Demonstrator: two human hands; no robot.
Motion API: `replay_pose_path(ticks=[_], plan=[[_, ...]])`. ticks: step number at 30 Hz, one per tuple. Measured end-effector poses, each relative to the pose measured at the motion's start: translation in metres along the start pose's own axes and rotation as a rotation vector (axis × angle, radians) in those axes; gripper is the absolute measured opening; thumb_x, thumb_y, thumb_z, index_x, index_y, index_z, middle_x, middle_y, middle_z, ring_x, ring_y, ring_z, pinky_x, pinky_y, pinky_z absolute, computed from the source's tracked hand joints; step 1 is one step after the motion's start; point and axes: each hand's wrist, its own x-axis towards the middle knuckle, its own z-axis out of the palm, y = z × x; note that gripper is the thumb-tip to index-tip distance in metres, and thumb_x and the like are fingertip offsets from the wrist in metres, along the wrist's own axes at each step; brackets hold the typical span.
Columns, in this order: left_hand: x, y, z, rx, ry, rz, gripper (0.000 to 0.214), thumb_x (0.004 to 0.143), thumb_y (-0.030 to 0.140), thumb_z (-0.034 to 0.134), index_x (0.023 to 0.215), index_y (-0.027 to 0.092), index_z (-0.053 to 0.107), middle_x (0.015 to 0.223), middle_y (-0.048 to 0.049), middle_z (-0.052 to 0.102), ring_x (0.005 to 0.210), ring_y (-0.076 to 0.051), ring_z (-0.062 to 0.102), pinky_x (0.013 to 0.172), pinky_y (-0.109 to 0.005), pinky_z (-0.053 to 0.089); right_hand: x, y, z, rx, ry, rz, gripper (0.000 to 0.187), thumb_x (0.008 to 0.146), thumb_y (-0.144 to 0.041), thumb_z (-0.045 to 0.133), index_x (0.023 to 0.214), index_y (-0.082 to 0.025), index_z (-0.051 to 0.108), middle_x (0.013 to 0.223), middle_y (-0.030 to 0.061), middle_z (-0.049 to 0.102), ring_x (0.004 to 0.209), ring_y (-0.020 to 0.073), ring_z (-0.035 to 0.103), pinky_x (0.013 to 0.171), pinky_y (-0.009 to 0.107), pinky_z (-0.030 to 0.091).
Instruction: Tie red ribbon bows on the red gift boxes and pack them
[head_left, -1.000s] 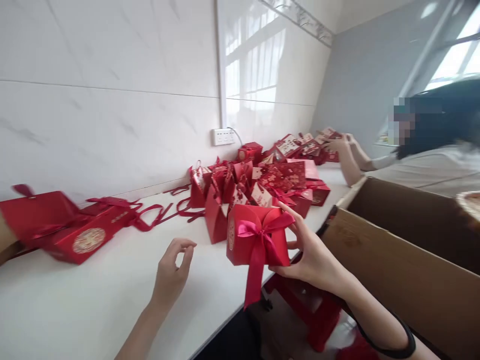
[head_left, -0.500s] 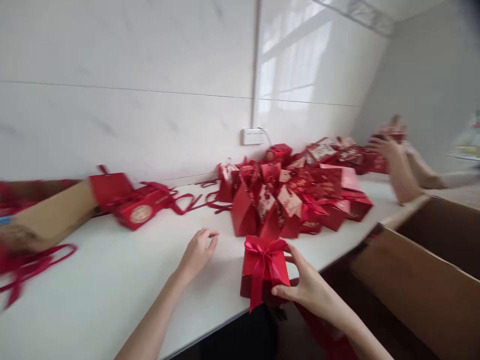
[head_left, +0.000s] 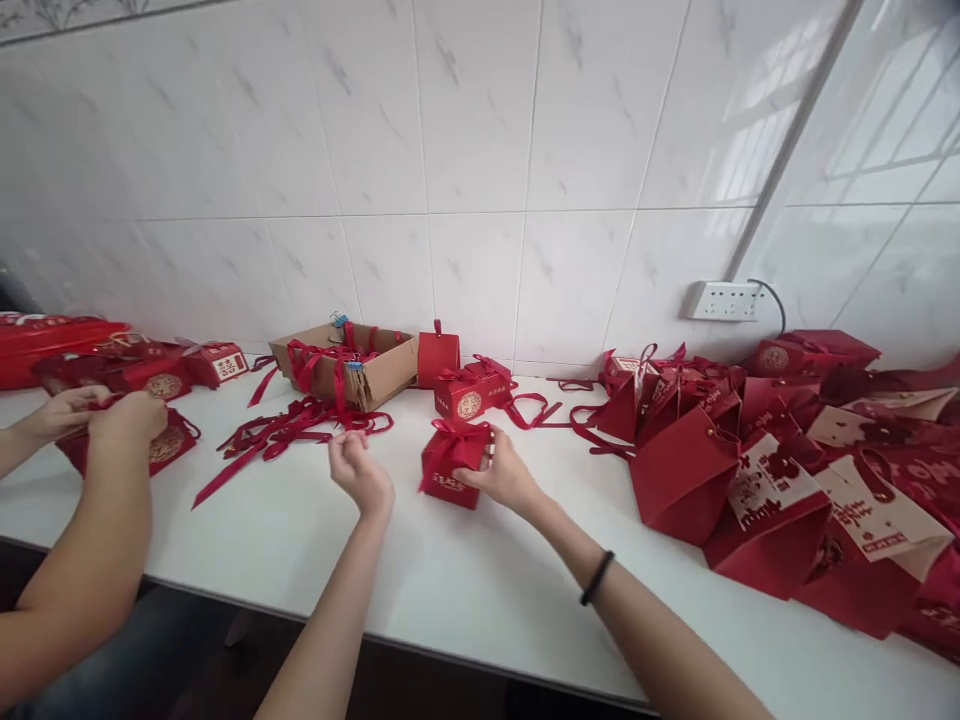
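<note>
A small red gift box (head_left: pixel 453 488) with a satin bow on top is held by my right hand (head_left: pixel 504 468), thumb at the front and fingers on its right side. It is just over the white table, left of the folded red boxes. My left hand (head_left: pixel 361 474) is apart from it, to its left, fingers curled in with nothing visible in them. Beyond my left hand lies a heap of loose red ribbons (head_left: pixel 281 428). Behind the held box sits another red box (head_left: pixel 471 392) with a round gold emblem.
A cardboard tray (head_left: pixel 390 372) of ribbons stands near the wall. Many folded red boxes (head_left: pixel 684 470) crowd the right side. At left, another person's hands (head_left: pixel 124 415) work on a red box (head_left: pixel 166 440). A power strip (head_left: pixel 724 301) is on the wall.
The view has swung left. My right hand has carried the bowed box from the table's front edge further left. My left hand's fingers have curled in.
</note>
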Motion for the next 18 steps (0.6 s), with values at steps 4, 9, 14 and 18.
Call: replay_pose_path(ticks=[4, 9, 14, 18], plan=[[-0.036, 0.021, -0.02, -0.156, -0.275, 0.522, 0.013, 0.081, 0.019, 0.039, 0.07, 0.022, 0.045, 0.063, -0.0007, 0.045, 0.063, -0.016, 0.047, 0.062, -0.034, 0.042, 0.032, -0.027, 0.058, -0.096, -0.045, -0.085, 0.089, 0.064, -0.047, 0.076, 0.132, -0.013, 0.029, 0.131, 0.0233, 0.044, 0.118, 0.0354, 0.053, 0.095, 0.047, 0.047], [-0.078, 0.027, -0.031, -0.12, -0.5, 0.738, 0.017, 0.073, 0.009, 0.039, 0.078, 0.025, 0.045, 0.054, -0.0017, 0.046, 0.05, -0.018, 0.045, 0.044, -0.036, 0.038, 0.066, -0.039, 0.068, -0.237, -0.245, -0.105, 0.096, 0.047, -0.051, 0.083, 0.127, -0.016, 0.042, 0.118, 0.019, 0.056, 0.077, 0.0269, 0.068, 0.062, 0.04, 0.058], [-0.074, 0.017, -0.025, -0.041, -0.612, 0.836, 0.023, 0.063, 0.006, 0.045, 0.075, 0.025, 0.044, 0.052, -0.0009, 0.048, 0.047, -0.017, 0.046, 0.045, -0.036, 0.039, 0.119, -0.027, 0.032, -0.409, 0.026, 0.031, 0.078, 0.074, -0.049, 0.065, 0.133, -0.009, 0.033, 0.131, 0.0294, 0.037, 0.116, 0.0415, 0.05, 0.086, 0.056, 0.047], [-0.074, 0.012, -0.02, 0.043, -0.657, 0.902, 0.025, 0.057, 0.004, 0.048, 0.073, 0.023, 0.043, 0.053, 0.0, 0.048, 0.049, -0.015, 0.045, 0.047, -0.032, 0.039, 0.135, -0.01, 0.035, -0.492, 0.143, 0.104, 0.068, 0.075, -0.043, 0.065, 0.127, -0.007, 0.038, 0.138, 0.0314, 0.026, 0.128, 0.0515, 0.028, 0.094, 0.065, 0.033]])
